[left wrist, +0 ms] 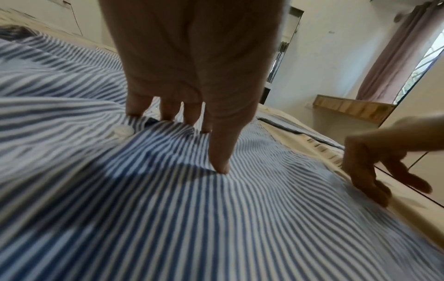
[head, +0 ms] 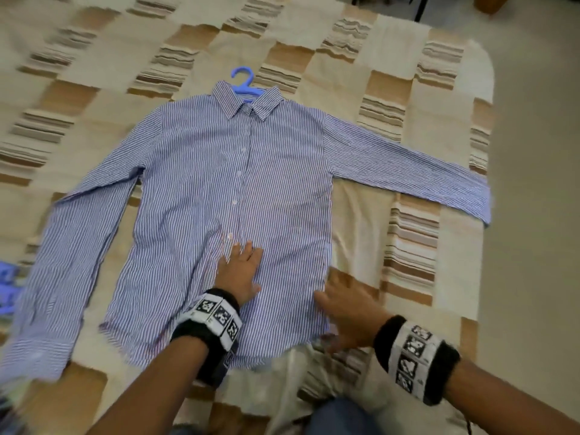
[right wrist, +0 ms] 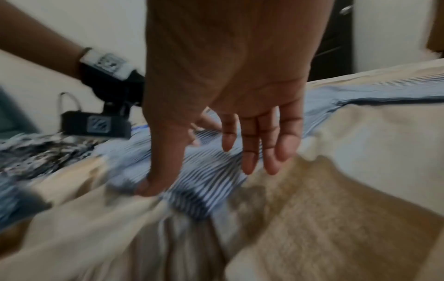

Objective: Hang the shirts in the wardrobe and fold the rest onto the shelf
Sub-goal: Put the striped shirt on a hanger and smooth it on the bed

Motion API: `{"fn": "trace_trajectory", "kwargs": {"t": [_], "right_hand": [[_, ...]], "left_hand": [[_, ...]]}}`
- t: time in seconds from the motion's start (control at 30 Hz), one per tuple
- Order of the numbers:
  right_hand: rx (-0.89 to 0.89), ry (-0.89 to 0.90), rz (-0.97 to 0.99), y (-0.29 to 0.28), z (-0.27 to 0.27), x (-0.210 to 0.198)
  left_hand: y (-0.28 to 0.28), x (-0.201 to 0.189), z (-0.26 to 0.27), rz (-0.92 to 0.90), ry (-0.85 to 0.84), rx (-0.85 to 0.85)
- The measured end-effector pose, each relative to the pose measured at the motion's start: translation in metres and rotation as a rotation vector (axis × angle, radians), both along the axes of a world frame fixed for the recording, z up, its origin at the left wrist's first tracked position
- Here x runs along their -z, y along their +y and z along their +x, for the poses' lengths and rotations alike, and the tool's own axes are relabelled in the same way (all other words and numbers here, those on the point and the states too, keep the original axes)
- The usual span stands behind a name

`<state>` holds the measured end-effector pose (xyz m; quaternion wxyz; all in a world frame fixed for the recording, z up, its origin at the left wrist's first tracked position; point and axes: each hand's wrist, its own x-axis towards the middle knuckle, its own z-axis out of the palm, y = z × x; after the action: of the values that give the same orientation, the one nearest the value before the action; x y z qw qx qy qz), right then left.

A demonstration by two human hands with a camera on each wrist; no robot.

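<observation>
While the striped shirt [head: 219, 183] lay face up and buttoned on the patchwork bedspread [head: 408, 98], both sleeves were spread outward, the right-hand one reaching the bed's edge. A blue hanger [head: 243, 80] sat inside the collar, with only its hook showing above the neckline. The person's left hand [head: 240, 271] rested flat on the lower front of the shirt, just beside the button placket; its fingers [left wrist: 168, 112] were straight and slightly spread, pressing the cloth and gripping nothing. The right hand [head: 348, 312] lay at the shirt's side seam near the hem, fingers [right wrist: 250, 152] extended and loosely apart, its thumb [right wrist: 153, 182] touching the striped fabric. Whether that thumb pinched the cloth could not be determined, as the wrist view was blurred. Both wrists carried black bands with printed markers [head: 219, 315].
</observation>
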<state>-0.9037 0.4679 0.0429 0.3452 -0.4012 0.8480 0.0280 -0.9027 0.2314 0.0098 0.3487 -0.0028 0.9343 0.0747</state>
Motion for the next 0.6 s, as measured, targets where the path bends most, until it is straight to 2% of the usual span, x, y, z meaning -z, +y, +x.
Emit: {"fn": "trace_trajectory", "kwargs": {"t": [0.03, 0.17, 0.23, 0.27, 0.33, 0.43, 0.47, 0.53, 0.6], "right_hand": [[-0.085, 0.043, 0.092, -0.002, 0.011, 0.007], [-0.15, 0.3, 0.262, -0.004, 0.025, 0.014], [-0.081, 0.45, 0.217, 0.0, 0.03, 0.006], [-0.011, 0.447, 0.169, -0.003, 0.035, -0.002], [0.005, 0.488, 0.141, -0.003, 0.048, -0.018], [0.012, 0.318, 0.216, 0.008, 0.065, -0.009], [-0.008, 0.367, 0.189, 0.008, 0.071, -0.009], [-0.038, 0.316, 0.266, 0.007, 0.075, -0.004], [0.037, 0.273, 0.235, 0.006, 0.078, -0.003]], "left_hand": [[0.002, -0.001, 0.007, -0.021, 0.02, 0.019], [0.012, -0.01, 0.046, -0.031, 0.076, 0.05], [0.024, -0.014, 0.071, -0.018, 0.064, 0.107], [0.03, -0.015, 0.082, -0.022, 0.052, 0.139], [0.04, -0.011, 0.099, -0.022, 0.018, 0.144], [0.046, -0.007, 0.118, -0.033, -0.033, 0.129], [0.047, -0.005, 0.121, -0.041, -0.04, 0.125], [0.048, -0.003, 0.126, -0.051, -0.034, 0.111], [0.048, -0.002, 0.128, -0.053, -0.018, 0.108]]}}
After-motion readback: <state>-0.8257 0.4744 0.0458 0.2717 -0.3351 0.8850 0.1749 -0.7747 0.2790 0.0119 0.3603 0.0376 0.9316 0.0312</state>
